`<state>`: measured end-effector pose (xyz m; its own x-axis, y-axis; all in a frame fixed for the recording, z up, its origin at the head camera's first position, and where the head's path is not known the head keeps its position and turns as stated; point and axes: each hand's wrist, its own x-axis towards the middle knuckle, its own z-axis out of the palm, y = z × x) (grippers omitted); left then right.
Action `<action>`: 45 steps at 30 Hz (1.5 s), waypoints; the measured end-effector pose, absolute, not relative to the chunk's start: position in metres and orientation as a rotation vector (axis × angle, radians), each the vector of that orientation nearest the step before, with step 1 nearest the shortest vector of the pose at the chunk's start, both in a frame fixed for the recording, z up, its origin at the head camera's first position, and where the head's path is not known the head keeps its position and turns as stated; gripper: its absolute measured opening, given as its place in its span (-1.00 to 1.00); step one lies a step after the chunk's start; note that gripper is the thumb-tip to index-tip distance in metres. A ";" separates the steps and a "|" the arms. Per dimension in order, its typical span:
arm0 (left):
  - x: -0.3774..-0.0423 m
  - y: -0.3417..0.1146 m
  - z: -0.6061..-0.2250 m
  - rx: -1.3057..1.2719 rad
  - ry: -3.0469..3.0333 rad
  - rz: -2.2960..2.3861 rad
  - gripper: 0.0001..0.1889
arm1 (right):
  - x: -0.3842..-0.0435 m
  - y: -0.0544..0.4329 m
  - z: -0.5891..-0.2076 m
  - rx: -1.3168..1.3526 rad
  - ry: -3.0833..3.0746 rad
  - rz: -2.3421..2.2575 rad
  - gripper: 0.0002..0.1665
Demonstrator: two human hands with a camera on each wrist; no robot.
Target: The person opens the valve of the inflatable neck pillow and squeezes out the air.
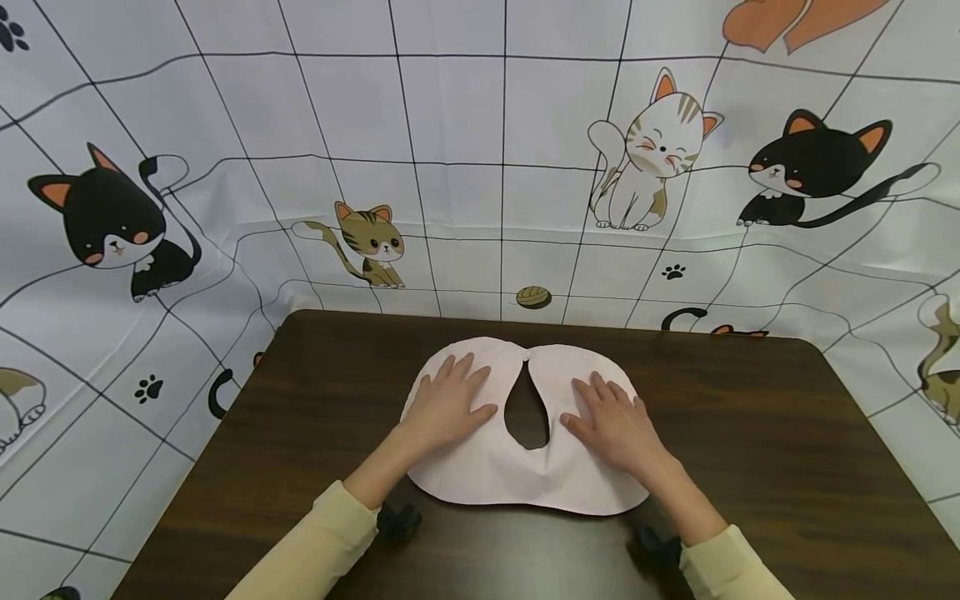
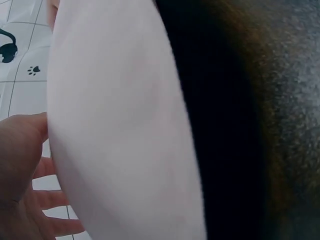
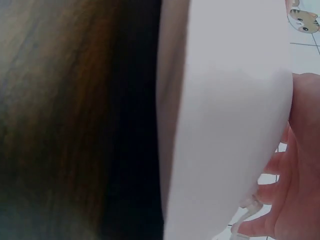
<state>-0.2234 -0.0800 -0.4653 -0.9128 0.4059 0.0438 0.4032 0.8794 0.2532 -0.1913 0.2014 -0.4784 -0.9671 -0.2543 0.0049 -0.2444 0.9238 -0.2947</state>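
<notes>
Dark brown wood-grained table, far corners rounded. White sheet with black grid lines behind far edge and along both sides. Printed on it: striped cat beyond far edge, near left corner; black-and-white cat farther left; paw print off left edge; yarn ball near far edge's middle; split orange heart high, right.

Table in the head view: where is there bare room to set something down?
The table is bare from the pink cushion out to the table's left and right edges; a narrower strip lies behind it. Crowded: the cushion itself, under the left hand and right hand.
</notes>
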 end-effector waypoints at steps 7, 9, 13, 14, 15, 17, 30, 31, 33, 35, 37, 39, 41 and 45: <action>-0.220 -0.081 -0.469 0.649 2.990 0.422 -0.34 | -0.192 0.199 -0.484 -0.407 3.035 -0.458 -0.23; -0.219 -0.082 -0.471 0.650 2.987 0.432 -0.35 | -0.191 0.198 -0.485 -0.407 3.036 -0.450 -0.23; -0.217 -0.081 -0.473 0.649 2.990 0.422 -0.35 | -0.190 0.198 -0.486 -0.408 3.041 -0.415 -0.24; -0.217 -0.080 -0.473 0.650 2.992 0.421 -0.35 | -0.190 0.198 -0.486 -0.408 3.044 -0.409 -0.24; -0.216 -0.080 -0.473 0.652 2.994 0.417 -0.35 | -0.189 0.198 -0.486 -0.410 3.048 -0.405 -0.24; -0.216 -0.079 -0.474 0.650 2.995 0.405 -0.34 | -0.188 0.198 -0.486 -0.413 3.056 -0.404 -0.24; -0.210 -0.086 -0.466 0.649 3.034 0.436 -0.35 | -0.179 0.202 -0.475 -0.400 3.101 -0.408 -0.27; -0.208 -0.087 -0.465 0.650 3.041 0.438 -0.35 | -0.178 0.203 -0.474 -0.400 3.105 -0.409 -0.27; -0.204 -0.089 -0.463 0.656 3.048 0.435 -0.35 | -0.174 0.204 -0.474 -0.406 3.117 -0.406 -0.28; -0.200 -0.091 -0.461 0.668 3.051 0.442 -0.35 | -0.171 0.205 -0.474 -0.409 3.133 -0.395 -0.29; -0.195 -0.094 -0.460 0.683 3.055 0.456 -0.35 | -0.168 0.206 -0.474 -0.413 3.148 -0.387 -0.29; -0.191 -0.096 -0.459 0.695 3.056 0.477 -0.34 | -0.166 0.207 -0.474 -0.416 3.159 -0.385 -0.29; -0.187 -0.098 -0.459 0.704 3.057 0.500 -0.33 | -0.163 0.208 -0.475 -0.419 3.169 -0.377 -0.29; -0.181 -0.099 -0.460 0.729 3.058 0.544 -0.32 | -0.159 0.209 -0.479 -0.428 3.179 -0.348 -0.30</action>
